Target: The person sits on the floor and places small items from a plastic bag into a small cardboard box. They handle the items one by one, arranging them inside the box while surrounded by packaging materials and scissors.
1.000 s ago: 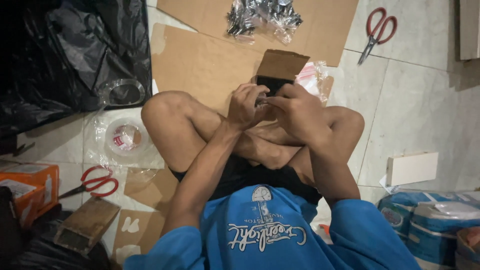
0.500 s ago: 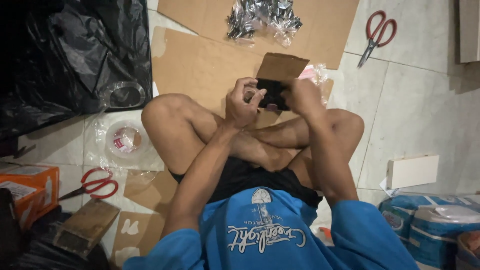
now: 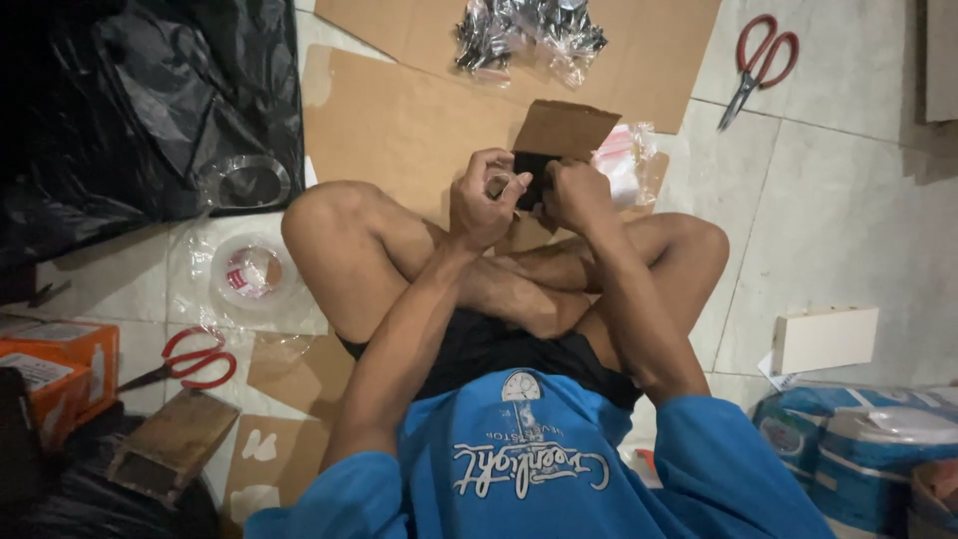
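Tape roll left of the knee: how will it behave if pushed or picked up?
The tape roll lies flat, so it probably slides rather than rolls. It looks like a thin clear ring, likely light. The crinkled plastic sheet under it may drag along. Tipped on edge, it would likely roll.

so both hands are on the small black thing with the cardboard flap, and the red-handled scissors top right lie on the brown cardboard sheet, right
Not quite. In the head view the red-handled scissors at top right lie on the pale floor tiles, beside the brown cardboard sheet. Both hands do hold the small black thing.

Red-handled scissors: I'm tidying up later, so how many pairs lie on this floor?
2. One pair of red-handled scissors lies on the tiles at upper right; another pair lies at lower left beside the orange carton. Clutter may hide others.
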